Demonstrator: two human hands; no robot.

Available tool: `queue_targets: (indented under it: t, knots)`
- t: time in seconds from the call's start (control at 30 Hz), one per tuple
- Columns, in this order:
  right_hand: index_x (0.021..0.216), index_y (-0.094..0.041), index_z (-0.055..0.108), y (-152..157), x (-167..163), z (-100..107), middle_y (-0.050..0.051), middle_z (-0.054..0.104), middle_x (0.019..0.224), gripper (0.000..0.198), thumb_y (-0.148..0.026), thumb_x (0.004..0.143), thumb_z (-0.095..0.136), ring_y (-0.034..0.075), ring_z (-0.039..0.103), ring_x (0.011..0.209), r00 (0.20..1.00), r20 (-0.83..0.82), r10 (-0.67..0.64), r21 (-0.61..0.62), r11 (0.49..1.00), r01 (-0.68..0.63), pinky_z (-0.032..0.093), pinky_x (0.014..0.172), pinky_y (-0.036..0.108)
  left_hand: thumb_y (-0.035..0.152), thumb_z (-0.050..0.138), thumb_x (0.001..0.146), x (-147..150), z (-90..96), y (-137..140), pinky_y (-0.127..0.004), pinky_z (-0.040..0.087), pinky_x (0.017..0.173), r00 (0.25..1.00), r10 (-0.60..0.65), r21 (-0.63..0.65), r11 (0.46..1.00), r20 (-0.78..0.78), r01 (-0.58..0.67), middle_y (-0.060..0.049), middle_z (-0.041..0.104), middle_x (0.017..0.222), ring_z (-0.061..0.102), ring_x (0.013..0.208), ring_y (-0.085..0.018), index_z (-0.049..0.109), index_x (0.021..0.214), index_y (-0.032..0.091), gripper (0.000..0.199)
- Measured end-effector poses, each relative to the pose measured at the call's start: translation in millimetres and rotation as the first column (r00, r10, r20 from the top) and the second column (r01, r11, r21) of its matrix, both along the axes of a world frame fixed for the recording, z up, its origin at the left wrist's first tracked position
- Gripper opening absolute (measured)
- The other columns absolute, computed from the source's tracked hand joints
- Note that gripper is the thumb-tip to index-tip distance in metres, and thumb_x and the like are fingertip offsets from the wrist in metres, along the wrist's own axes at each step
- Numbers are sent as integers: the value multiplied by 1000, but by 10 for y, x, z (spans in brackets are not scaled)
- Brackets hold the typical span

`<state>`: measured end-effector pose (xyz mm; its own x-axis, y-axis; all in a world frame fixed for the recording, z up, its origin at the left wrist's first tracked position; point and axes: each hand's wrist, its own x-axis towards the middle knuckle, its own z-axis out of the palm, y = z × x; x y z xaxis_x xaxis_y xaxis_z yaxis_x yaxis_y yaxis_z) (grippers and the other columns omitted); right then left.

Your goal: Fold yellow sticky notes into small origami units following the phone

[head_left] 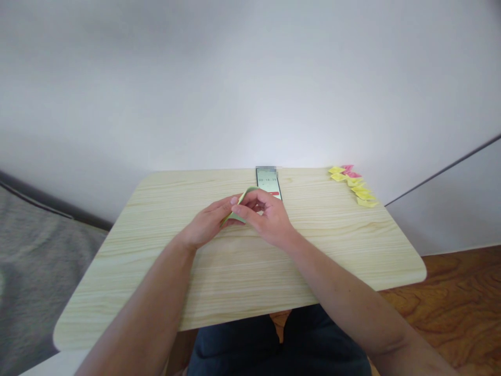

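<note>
- Left hand, right hand: fingers clamped on paper.
- Apparently bending step; next move calls for steady pinch, aligned edges.
- Phone at desk's far edge.

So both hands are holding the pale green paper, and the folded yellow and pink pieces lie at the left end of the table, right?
Not quite: the folded yellow and pink pieces lie at the right end of the table, as the head view shows.
</note>
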<state>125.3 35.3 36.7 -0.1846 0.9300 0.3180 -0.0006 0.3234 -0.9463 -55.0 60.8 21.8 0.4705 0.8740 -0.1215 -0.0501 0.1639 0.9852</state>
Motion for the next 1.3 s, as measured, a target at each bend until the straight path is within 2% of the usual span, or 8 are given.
queue_targets:
  t: [0.1,0.17,0.23,0.33,0.53,0.77,1.17,1.3]
  knots:
    - [87,-23,66,-11,22,-10,-1,68,82,28,-49,85,75,13,63,70,1000,-9,-7,-6,1000,7,53,67,27,55,60,94,0,5,-7,-37,55,99,1000,2,7,1000,-17,-2,-7,65,137,56,134,-30,69,128,30,43]
    - [89,-23,66,-17,41,-10,0,70,83,28,-49,85,75,14,65,73,1000,-15,3,-16,1000,-3,55,69,28,54,60,94,1,18,-17,-36,57,95,1000,19,18,1000,-19,-19,-8,64,136,57,132,-30,65,132,31,44]
    - [90,-23,66,-16,62,-12,0,70,83,27,-48,85,76,15,66,74,1000,-25,16,-26,1000,-17,55,70,28,54,61,94,2,33,-26,-35,58,88,999,29,33,999,-17,-28,-8,66,129,61,123,-28,61,131,30,44]
    - [89,-23,67,-4,89,-25,0,71,82,27,-47,84,78,14,67,73,997,-61,40,-40,998,-42,56,71,29,54,61,94,5,57,-37,-32,58,77,1000,16,67,998,-23,-15,-4,68,110,66,102,-23,59,119,28,36]
    - [93,-22,69,8,109,-56,0,72,80,33,-52,81,79,16,69,72,996,-78,43,-86,995,-49,58,71,31,57,60,94,19,93,-32,-26,53,64,997,30,179,984,-73,-17,-1,62,90,61,81,-17,57,103,25,34]
    - [90,-21,69,3,118,-30,1,72,81,36,-53,78,81,15,70,68,995,-101,29,-87,995,-38,57,67,29,57,59,95,31,118,-33,-24,46,62,997,14,212,977,-76,3,0,63,85,57,74,-15,57,98,23,34]
    - [88,-21,69,-25,124,7,2,73,81,33,-52,81,79,17,72,71,995,-90,36,-90,995,-45,58,68,30,57,60,94,38,118,-26,-25,43,59,997,5,240,971,-81,14,-1,63,81,56,67,-14,60,97,21,35]
    - [90,-21,68,-14,118,-3,1,72,83,29,-49,84,76,16,71,72,991,-122,47,-96,994,-59,59,70,30,56,65,91,46,80,5,-23,38,56,992,94,253,965,-78,-72,0,59,77,53,64,-13,60,95,20,36]
